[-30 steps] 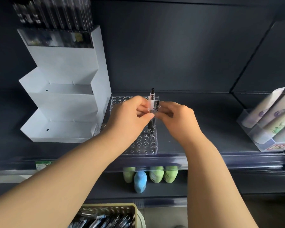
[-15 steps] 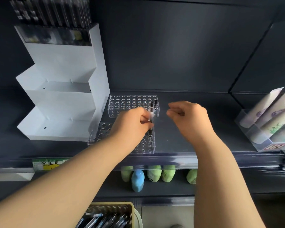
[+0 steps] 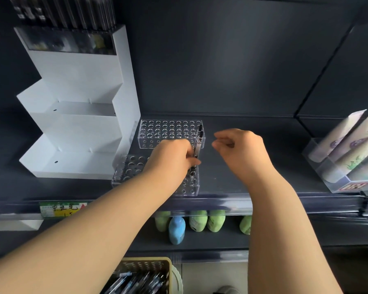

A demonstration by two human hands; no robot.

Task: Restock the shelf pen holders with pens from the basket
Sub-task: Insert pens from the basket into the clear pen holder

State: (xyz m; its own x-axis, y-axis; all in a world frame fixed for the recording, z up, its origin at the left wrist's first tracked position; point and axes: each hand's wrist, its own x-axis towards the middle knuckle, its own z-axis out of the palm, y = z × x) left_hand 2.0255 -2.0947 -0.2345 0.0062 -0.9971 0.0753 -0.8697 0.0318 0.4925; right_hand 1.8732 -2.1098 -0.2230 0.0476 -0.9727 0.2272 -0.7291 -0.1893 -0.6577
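While the left hand (image 3: 174,161) pinches what look like two pens (image 3: 197,148), the right hand (image 3: 240,151) hangs loosely curled, holding nothing.
These pens stand near upright at the right end of the front pen holder (image 3: 128,168), one of two clear racks; the rear pen holder (image 3: 168,132) sits just behind it. Below, one basket (image 3: 146,265) holds loose pens (image 3: 136,283), and four green bottles (image 3: 198,221) stand beside one blue bottle (image 3: 176,229).

1. The left hand (image 3: 174,160) pinches an upright pen (image 3: 197,145) at the right end of the front clear holder (image 3: 125,170).
2. The right hand (image 3: 240,153) hovers beside it, loosely curled, empty.
3. A basket (image 3: 145,261) of pens sits below.
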